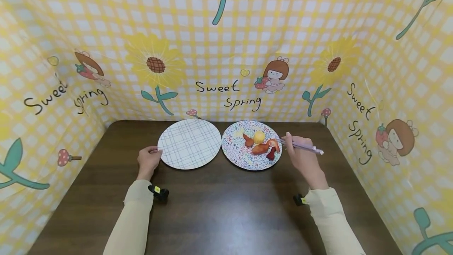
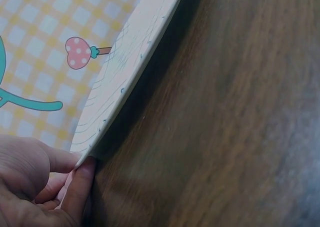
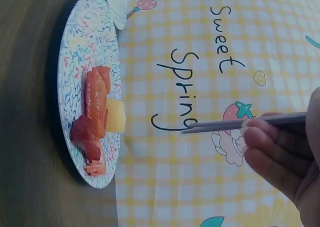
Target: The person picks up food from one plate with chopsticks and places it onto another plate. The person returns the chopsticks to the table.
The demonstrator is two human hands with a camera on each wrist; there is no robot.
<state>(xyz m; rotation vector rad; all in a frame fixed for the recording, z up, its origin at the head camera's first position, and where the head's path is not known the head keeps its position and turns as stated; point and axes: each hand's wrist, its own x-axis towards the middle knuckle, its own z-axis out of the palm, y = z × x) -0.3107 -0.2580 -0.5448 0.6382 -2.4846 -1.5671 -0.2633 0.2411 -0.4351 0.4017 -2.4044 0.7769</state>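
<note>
My left hand [image 1: 148, 160] pinches the left rim of a white plate [image 1: 187, 145] with thin crossing lines; thumb and finger meet at its edge in the left wrist view. My right hand [image 1: 304, 160] holds a pair of purple-grey chopsticks [image 1: 306, 147], their tips close together with nothing between them. They point at the right side of a speckled plate [image 1: 235, 156], apart from the food in the right wrist view. On that plate lie a chicken wing [image 1: 260, 149], a yellow chunk [image 1: 259, 136], a shrimp [image 1: 273, 143], a dark red piece [image 3: 86, 137] and a reddish-brown piece [image 1: 248, 141].
The two plates sit side by side, rims about touching, at the back of a dark wooden table [image 1: 219, 207]. A yellow checked cloth [image 1: 212, 50] with printed flowers and lettering rises behind and on both sides. A small black wrist camera [image 1: 161, 193] is strapped at my left sleeve.
</note>
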